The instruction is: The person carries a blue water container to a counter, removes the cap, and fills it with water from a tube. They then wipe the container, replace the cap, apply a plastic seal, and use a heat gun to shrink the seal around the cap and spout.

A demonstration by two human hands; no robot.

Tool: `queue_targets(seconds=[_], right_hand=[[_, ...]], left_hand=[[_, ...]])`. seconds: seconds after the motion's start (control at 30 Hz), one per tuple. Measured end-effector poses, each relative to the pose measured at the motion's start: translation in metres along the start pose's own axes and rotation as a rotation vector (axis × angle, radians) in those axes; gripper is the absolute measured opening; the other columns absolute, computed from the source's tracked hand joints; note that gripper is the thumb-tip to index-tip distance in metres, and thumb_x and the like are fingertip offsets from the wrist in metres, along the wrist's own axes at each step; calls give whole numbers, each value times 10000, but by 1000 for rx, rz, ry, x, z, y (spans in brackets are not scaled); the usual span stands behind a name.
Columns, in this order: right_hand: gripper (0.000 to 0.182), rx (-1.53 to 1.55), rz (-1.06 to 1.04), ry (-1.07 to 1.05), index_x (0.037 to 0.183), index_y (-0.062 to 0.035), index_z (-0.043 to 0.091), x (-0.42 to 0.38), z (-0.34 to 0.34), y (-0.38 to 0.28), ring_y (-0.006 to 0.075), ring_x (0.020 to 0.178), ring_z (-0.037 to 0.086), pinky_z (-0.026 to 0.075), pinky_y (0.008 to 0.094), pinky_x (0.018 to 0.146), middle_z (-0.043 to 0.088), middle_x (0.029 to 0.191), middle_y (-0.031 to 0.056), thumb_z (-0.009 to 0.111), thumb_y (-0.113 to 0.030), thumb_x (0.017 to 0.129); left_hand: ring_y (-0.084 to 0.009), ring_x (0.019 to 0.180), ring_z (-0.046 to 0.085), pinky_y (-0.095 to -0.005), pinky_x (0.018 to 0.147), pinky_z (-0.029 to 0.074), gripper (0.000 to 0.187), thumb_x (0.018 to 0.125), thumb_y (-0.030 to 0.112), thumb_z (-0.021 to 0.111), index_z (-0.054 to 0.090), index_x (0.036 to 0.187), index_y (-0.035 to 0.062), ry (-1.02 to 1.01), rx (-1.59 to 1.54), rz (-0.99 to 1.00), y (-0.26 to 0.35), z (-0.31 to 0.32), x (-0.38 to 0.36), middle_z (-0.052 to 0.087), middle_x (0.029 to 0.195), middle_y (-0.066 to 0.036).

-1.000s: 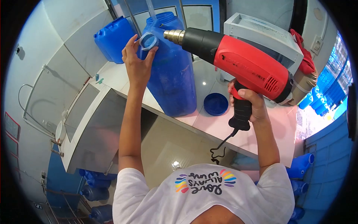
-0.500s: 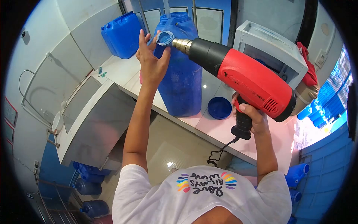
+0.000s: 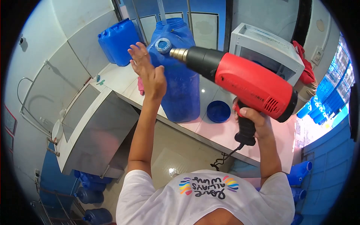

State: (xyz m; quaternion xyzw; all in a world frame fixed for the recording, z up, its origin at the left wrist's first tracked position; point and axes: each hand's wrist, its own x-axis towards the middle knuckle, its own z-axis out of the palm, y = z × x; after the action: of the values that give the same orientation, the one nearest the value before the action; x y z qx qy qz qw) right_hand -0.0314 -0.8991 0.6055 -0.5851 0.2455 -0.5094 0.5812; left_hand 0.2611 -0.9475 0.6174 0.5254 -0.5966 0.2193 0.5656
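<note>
"Firstly, how is the heat gun (image 3: 255, 82) held?"

"By the right hand (image 3: 255, 119), whose fingers are wrapped firmly around the black handle. The metal nozzle (image 3: 179, 54) is directed leftward, at the small round cap (image 3: 163, 45) on the shoulder of the tall blue container (image 3: 183, 86). The tip is seen just beside the cap; whether they touch cannot be told."

"And the left hand?"

"The left hand (image 3: 148, 75) is raised in front of the container's side, near the cap, with its fingers spread well apart. Nothing is seen to be gripped by it; contact with the container cannot be judged from this view."

"Where is the container placed?"

"It is stood on the tiled counter (image 3: 243, 140), close to the front edge. A clear tube (image 3: 161, 11) is seen at its wide upper mouth (image 3: 170, 23), and a dark blue lid (image 3: 218, 111) is laid beside its base."

"How might the heating best be managed?"

"By judgement, a small gap should be left between nozzle and cap, and the pale band around the rim should be warmed evenly, no spot being dwelt upon, lest the plastic be softened. The spread fingers should be held outside the line of the nozzle, and the cord (image 3: 225, 159) should be left slack."
</note>
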Motion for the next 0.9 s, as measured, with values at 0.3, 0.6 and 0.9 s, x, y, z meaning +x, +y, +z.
queue_targets(seconds=[0.3,0.6,0.9], right_hand=[[414,223,-58,126,985,49,504,23,-50,10,160,634,565,497,263,552,548,871,123,605,-259,727],[360,239,-220,131,1009,28,552,46,-80,-39,139,606,576,480,233,547,590,846,99,605,-220,754],[319,-894,-169,522,935,-29,630,124,-160,-108,113,618,544,440,250,601,589,747,23,651,-297,764]], left_hand=[[-342,1329,283,-412,1098,174,517,982,326,290,351,1348,-33,-2,283,144,14,23,16,260,1431,-251],[-344,1275,374,-437,1057,267,437,945,260,428,435,1290,-9,147,309,266,19,15,23,422,1332,-236],[-362,1024,549,-391,869,446,375,861,209,593,537,1132,-43,56,102,216,13,19,33,558,1090,-227]])
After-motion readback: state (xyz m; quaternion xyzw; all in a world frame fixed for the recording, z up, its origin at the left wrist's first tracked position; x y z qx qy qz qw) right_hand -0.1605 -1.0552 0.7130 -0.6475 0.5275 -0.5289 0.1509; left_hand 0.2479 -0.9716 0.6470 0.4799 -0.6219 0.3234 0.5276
